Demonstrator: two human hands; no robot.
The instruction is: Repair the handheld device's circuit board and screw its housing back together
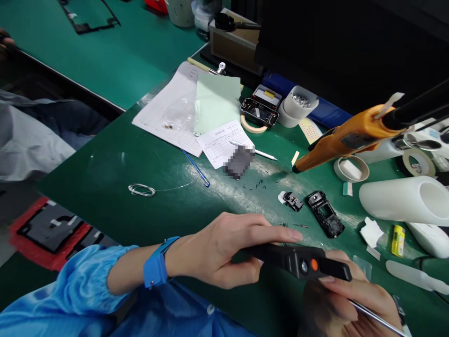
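Observation:
My left hand (224,248), with a blue wrist strap (157,267) on it, grips the left end of a black handheld device (301,263) that has a round lens and an orange button on its end. At the device's right end, my right hand (354,299) supports it from below and also holds a thin metal tool (375,318) that points toward the lower right. Both hands hover above the green mat near its front edge.
Behind the hands lie a black phone frame (325,214), a small black part (293,201) and loose screws (257,186). An orange electric screwdriver (345,136) hangs above the mat. Papers (182,110), tape rolls (351,168), a white roll (403,200) and a wire loop (141,189) lie around.

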